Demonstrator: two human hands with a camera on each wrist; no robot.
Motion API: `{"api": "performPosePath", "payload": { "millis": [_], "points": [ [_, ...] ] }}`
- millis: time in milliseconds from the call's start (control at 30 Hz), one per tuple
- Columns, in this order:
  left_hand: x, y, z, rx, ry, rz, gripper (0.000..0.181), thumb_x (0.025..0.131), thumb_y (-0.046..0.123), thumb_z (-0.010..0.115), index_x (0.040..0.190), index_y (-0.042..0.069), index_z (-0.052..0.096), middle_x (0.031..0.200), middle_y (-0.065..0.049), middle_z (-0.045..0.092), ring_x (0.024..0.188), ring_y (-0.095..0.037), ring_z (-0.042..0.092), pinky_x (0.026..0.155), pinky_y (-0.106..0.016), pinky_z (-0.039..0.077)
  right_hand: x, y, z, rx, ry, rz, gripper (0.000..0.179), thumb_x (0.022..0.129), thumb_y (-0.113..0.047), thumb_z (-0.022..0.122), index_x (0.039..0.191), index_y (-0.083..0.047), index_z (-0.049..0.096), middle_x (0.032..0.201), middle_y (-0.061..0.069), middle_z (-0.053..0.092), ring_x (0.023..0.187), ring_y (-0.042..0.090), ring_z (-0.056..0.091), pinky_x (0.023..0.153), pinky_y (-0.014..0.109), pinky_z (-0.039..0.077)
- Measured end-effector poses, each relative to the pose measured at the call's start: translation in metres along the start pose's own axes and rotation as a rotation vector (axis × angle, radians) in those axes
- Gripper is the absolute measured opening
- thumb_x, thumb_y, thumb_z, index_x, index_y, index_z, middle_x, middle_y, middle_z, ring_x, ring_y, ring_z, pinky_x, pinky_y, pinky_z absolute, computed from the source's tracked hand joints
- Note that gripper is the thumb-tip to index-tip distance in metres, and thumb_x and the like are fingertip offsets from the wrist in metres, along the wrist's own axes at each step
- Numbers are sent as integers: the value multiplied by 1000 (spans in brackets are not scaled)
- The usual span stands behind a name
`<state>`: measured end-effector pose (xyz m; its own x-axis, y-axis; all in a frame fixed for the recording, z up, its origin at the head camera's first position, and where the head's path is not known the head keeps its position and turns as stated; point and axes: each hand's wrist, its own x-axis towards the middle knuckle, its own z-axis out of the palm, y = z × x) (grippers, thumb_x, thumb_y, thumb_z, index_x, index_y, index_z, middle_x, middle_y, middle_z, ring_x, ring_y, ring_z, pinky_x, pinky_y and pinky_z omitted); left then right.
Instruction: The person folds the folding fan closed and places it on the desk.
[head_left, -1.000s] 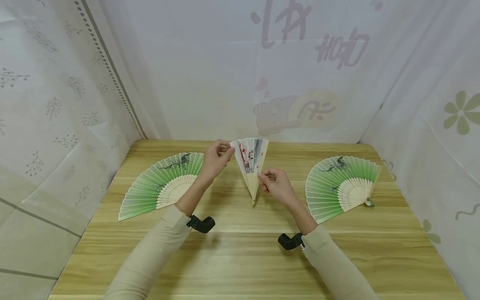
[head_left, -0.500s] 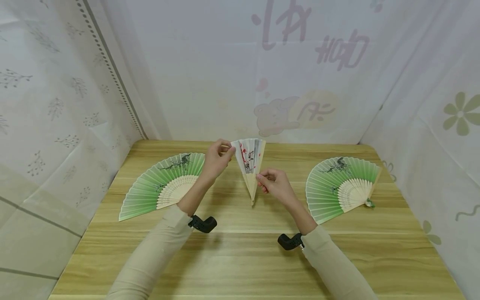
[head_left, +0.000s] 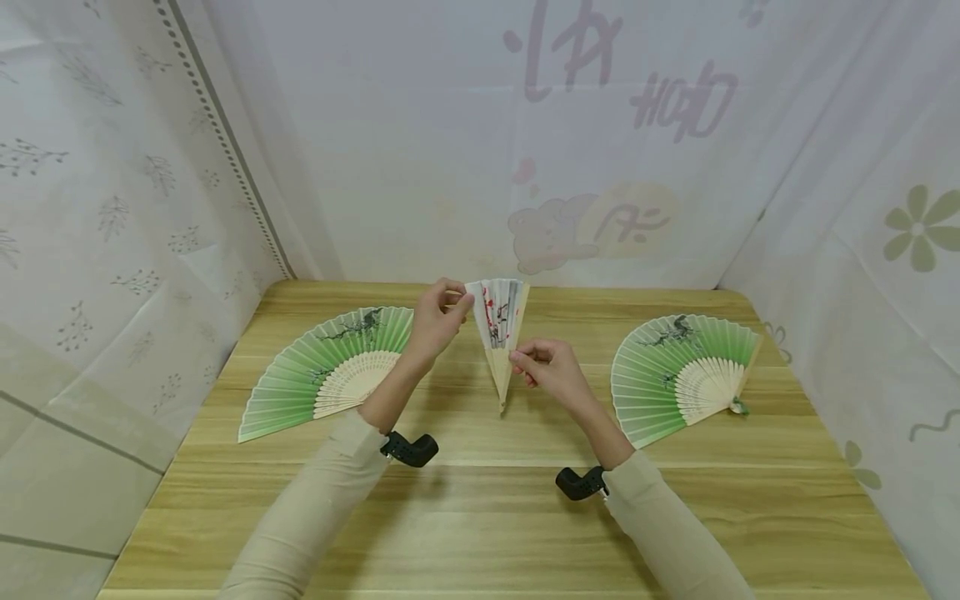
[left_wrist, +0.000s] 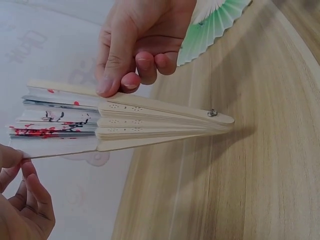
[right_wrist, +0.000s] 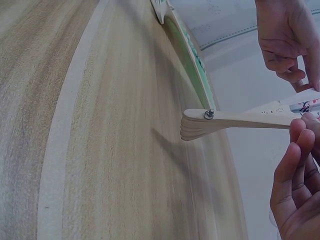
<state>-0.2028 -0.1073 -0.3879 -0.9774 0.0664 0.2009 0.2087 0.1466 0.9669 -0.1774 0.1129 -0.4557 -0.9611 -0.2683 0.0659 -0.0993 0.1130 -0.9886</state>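
A white folding fan (head_left: 500, 317) with red blossoms is partly spread between my hands, its pivot end pointing down toward me. My left hand (head_left: 438, 321) pinches the upper left corner of its leaf. On the opposite side, my right hand (head_left: 551, 364) pinches the outer wooden stick (left_wrist: 165, 106) around mid-length. In the left wrist view, the pleats bunch together and the ribs (left_wrist: 122, 122) show small punched patterns. A metal rivet (right_wrist: 209, 114) joins the ribs at the narrow end, which is raised over the table, with a shadow beneath it.
A green fan (head_left: 288, 392) lies spread at the left, partly hidden behind my left forearm. Another green fan (head_left: 645, 375) with a tassel (head_left: 738, 406) lies spread at the right. White printed curtains (head_left: 405, 167) surround the wooden table (head_left: 480, 517) at back and sides.
The white fan has narrowed slightly, its right edge shifting left. My left hand has moved a little to the right. Both green fans have stayed in place.
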Motion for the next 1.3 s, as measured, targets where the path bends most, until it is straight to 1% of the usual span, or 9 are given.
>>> {"api": "performPosePath", "payload": {
  "millis": [100, 167, 333, 567, 733, 867, 1033, 1167, 1300],
  "points": [
    [-4, 8, 0, -3, -3, 9, 15, 102, 0, 59, 111, -12, 57, 95, -27, 65, 64, -10, 55, 56, -23, 44, -1, 0, 1, -10, 0, -17, 18, 98, -8, 70, 97, 9, 72, 83, 31, 65, 58, 15, 55, 55, 26, 51],
    [-2, 1, 0, -2, -3, 7, 15, 102, 0, 59, 112, -12, 57, 98, -30, 64, 65, -10, 55, 56, -23, 44, -1, -1, 1, -11, 1, -21, 17, 98, -10, 71, 96, 7, 73, 87, 35, 64, 58, 14, 55, 55, 27, 52],
    [7, -19, 1, 0, 13, -3, 18, 103, 5, 61, 114, -8, 59, 100, -28, 64, 67, -13, 56, 57, -23, 45, -1, -2, 2, -4, 6, -23, 16, 96, -9, 73, 95, 7, 74, 85, 32, 66, 58, 14, 54, 55, 29, 51],
    [7, -17, 3, -2, 16, -24, 15, 103, 10, 63, 112, -2, 61, 98, -24, 64, 68, -13, 54, 57, -23, 45, 0, -1, 3, -7, 19, -31, 17, 95, -10, 74, 95, 7, 73, 83, 28, 67, 58, 14, 54, 55, 26, 50],
    [6, -15, 3, -12, 8, -22, 12, 103, 8, 62, 110, -1, 61, 92, -21, 62, 69, -24, 53, 56, -23, 43, 0, 0, 2, -13, 41, -19, 15, 95, -9, 74, 96, 6, 73, 83, 28, 67, 58, 15, 55, 54, 27, 50],
    [6, -16, 2, -14, 4, -30, 11, 103, 7, 62, 110, -1, 60, 87, -10, 60, 67, -23, 52, 56, -24, 42, 0, -1, 2, -29, 46, -7, 15, 96, -9, 74, 99, 5, 74, 83, 24, 68, 60, 23, 58, 56, 32, 54],
    [6, -16, 2, -22, 7, -57, 12, 103, 8, 62, 110, -1, 61, 89, -8, 61, 67, -13, 51, 57, -24, 42, 0, -1, 2, -41, 12, 9, 17, 97, -9, 71, 104, 6, 73, 91, 32, 66, 67, 37, 61, 61, 37, 57],
    [6, -15, 3, -29, 12, -60, 12, 102, 8, 63, 110, -1, 61, 87, -6, 61, 67, -12, 50, 57, -23, 42, 1, -1, 2, -35, -5, 29, 17, 99, -9, 69, 106, 7, 73, 95, 34, 64, 66, 27, 61, 61, 31, 56],
    [6, -15, 4, -32, 15, -47, 13, 102, 8, 63, 111, -1, 61, 86, -6, 61, 64, -12, 49, 56, -23, 42, 0, -2, 2, -27, -11, 30, 18, 99, -9, 69, 105, 7, 72, 91, 27, 66, 64, 18, 58, 61, 31, 55]
  ]
}}
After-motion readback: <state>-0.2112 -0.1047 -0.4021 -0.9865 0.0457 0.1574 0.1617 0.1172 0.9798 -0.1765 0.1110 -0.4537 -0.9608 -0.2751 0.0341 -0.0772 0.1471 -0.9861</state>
